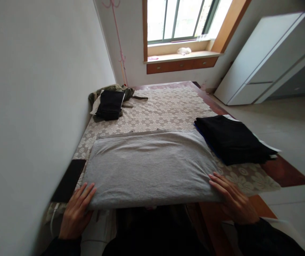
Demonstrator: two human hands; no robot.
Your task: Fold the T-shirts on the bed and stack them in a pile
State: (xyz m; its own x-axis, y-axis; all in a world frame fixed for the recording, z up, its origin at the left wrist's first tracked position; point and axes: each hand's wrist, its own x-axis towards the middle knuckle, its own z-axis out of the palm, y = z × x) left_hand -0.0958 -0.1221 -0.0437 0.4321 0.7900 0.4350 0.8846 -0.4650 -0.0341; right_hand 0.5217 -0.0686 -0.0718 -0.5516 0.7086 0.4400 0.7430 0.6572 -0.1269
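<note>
A grey garment, folded into a wide rectangle, lies flat in front of me with light wrinkles at its right side. My left hand rests on its near left corner, fingers stretched out over the cloth. At the near right corner, my right hand touches the fabric with its fingers extended and lying flat. Both thumbs are mostly hidden. The near edge of the garment reaches the front of the table, which is covered with a floral lace tablecloth.
To the right sits a stack of folded dark clothes. A smaller dark folded pile lies on a camouflage item at the back left. A flat black object is by the left wall. A white refrigerator-like cabinet stands beyond.
</note>
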